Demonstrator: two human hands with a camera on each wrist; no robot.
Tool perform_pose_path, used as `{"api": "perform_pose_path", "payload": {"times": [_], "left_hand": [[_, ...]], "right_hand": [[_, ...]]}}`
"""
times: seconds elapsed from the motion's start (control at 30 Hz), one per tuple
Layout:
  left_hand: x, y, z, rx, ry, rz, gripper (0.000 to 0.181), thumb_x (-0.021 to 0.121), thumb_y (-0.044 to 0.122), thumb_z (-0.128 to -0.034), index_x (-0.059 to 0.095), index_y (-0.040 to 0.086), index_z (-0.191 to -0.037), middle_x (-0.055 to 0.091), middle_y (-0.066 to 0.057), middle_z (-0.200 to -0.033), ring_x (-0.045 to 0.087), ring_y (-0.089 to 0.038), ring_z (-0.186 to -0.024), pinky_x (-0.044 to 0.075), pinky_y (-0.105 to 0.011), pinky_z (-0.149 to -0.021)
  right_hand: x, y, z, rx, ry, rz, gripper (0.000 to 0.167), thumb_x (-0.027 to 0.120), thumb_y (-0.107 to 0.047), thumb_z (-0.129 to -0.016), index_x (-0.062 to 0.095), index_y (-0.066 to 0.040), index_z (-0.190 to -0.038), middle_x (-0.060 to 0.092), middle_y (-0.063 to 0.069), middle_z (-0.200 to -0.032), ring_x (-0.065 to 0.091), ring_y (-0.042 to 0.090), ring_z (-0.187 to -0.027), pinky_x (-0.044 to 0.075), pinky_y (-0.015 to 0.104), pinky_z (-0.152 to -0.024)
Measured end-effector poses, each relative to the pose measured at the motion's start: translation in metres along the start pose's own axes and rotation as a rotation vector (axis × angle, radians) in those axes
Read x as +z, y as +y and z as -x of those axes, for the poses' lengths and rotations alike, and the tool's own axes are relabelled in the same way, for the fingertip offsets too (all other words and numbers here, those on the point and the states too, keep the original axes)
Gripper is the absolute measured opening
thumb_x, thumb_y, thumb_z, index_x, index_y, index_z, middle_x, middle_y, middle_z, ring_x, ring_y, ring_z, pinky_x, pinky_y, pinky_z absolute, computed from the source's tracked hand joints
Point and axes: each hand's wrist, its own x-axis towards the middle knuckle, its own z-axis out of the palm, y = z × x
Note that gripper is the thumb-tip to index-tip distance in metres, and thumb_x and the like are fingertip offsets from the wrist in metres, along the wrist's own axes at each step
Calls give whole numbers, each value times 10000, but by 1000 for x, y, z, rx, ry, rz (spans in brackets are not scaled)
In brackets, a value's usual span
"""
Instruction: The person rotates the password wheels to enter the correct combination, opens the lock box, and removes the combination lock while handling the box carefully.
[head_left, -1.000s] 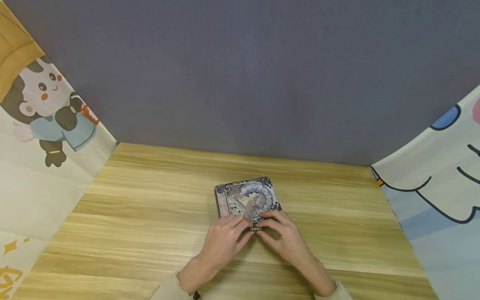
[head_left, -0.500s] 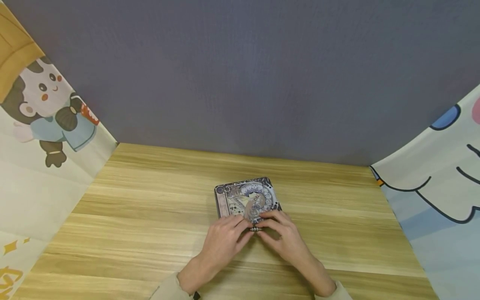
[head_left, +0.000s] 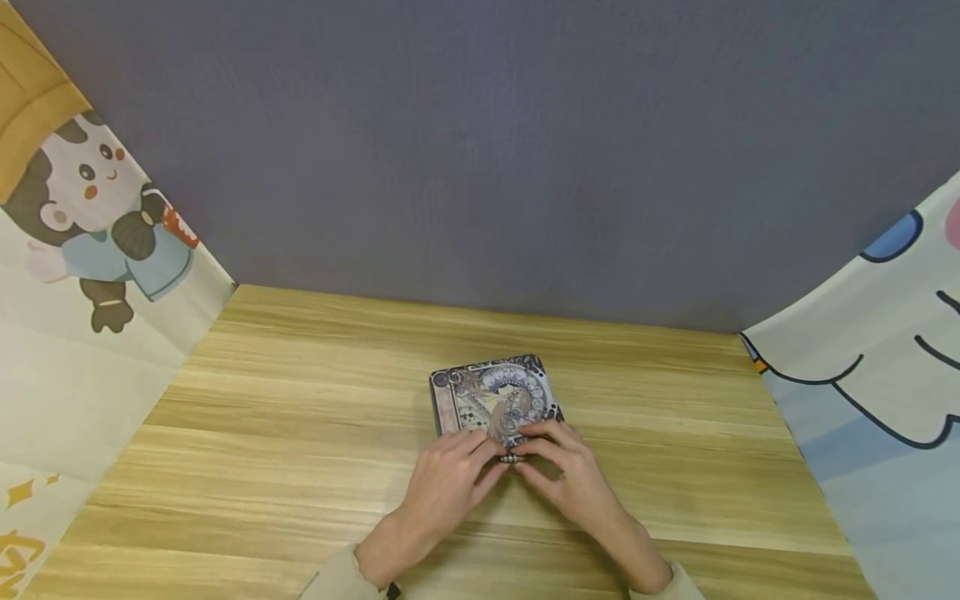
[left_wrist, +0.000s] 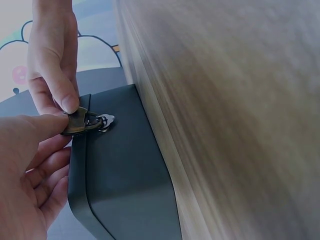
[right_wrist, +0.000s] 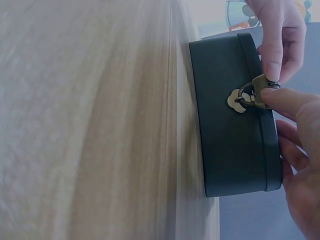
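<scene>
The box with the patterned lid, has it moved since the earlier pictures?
No. In the head view, the box shows no visible shift in any direction against the back edge of the tabletop.

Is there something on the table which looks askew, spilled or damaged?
Only slightly: the box on the table sits turned, its far edge not parallel to the table's back edge. No spill or visible damage stands out.

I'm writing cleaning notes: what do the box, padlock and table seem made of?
Box: probably painted metal, satin finish, from its smooth, even dark sides; plastic possible.
Padlock: likely metal, dull bronze finish, judging by its brassy sheen.
Table: wood or laminate, smooth-looking, with streaked grain.
</scene>
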Motion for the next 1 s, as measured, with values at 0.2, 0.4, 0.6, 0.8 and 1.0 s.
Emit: {"api": "perform_pose_path", "payload": {"times": [0.2, 0.4, 0.6, 0.8, 1.0], "left_hand": [[0, 0, 0, 1, -1, -3, 174, 842, 299, -853, 768, 188, -965, 721, 88, -914, 678, -74, -816, 573, -230, -728], [0, 0, 0, 1, -2, -7, 172, 838, 306, -856, 769, 187, -959, 714, 88, -906, 675, -76, -811, 572, -230, -725], [0, 0, 0, 2, -1, -7, 176, 841, 308, -854, 770, 186, -960, 709, 90, -904, 675, -75, -810, 572, -231, -727], [0, 0, 0, -3, -2, -11, 185, 843, 312, -851, 767, 186, -963, 712, 90, -910, 677, -75, -815, 574, -229, -728], [0, 0, 0, -5, 3, -9, 192, 854, 310, -839, 764, 189, -958, 713, 93, -909, 672, -68, -806, 571, -222, -724]], "right_hand": [[0, 1, 0, -1, 4, -1, 307, 890, -98, -734, 774, -167, -1010, 703, 22, -1182, 657, 247, -1083, 573, 412, -955], [0, 0, 0, -7, 4, -3, 304, 892, -93, -734, 775, -161, -1006, 703, 29, -1174, 657, 251, -1078, 572, 411, -955], [-1, 0, 0, -1, -2, 3, 301, 891, -97, -737, 776, -164, -1007, 702, 26, -1175, 657, 249, -1081, 577, 429, -942], [-1, -1, -1, 5, -8, 6, 296, 887, -103, -741, 776, -164, -1009, 702, 29, -1180, 658, 249, -1083, 583, 448, -935], [-1, 0, 0, -1, -7, 0, 298, 886, -99, -740, 776, -160, -1010, 702, 31, -1180, 658, 249, -1082, 583, 439, -938]]}}
